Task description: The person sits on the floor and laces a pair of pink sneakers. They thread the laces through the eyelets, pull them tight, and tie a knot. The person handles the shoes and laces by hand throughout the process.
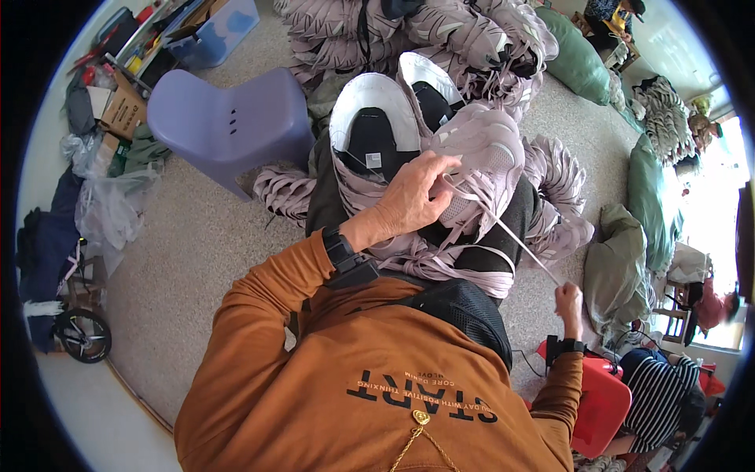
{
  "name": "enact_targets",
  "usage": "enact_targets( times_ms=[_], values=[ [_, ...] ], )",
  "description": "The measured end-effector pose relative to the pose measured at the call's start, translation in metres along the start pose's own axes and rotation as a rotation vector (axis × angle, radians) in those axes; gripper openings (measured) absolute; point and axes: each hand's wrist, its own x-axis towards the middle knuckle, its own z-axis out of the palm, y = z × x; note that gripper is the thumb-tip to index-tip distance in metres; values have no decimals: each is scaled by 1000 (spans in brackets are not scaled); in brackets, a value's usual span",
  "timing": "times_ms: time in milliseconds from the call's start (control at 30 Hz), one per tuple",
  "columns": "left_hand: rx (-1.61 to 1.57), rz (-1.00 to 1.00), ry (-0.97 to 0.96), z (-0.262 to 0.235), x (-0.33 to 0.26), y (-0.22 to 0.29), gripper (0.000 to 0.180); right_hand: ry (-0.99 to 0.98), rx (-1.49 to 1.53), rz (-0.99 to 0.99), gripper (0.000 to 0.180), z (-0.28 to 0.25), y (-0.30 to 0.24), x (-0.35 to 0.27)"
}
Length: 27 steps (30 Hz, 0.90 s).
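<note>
A pale pink sneaker upper [480, 149] with a mesh toe lies on my lap, its toe pointing away from me. My left hand [413, 191] is closed on its edge, finger and thumb near the eyelets. From there a thin pink shoelace [525, 247] runs taut to the lower right. Its far end is in my right hand [569, 303], a closed fist out beside my right thigh. Left of that upper are two more with white linings and black insides, one nearer [374, 126] and one farther [429, 82]. A bundle of loose pink laces [464, 263] lies across my lap.
Piled, bundled pink uppers [346, 35] stand ahead of me. A purple plastic stool [232, 118] is at the left, a red stool [602, 409] at the lower right. Green sacks [574, 59] line the right side. A person in stripes [661, 393] sits at the lower right.
</note>
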Motion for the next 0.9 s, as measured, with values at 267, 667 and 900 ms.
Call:
enact_targets(
  times_ms=[267,667,900],
  values=[
    [3,227,-172,-15,21,5,11,217,367,-641,8,-33,-233,-19],
    [11,115,-295,-24,31,2,19,-467,699,-482,30,-59,-320,-23],
    [-55,7,-311,-29,42,-6,16,-566,797,-618,19,-70,-282,-19]
  ],
)
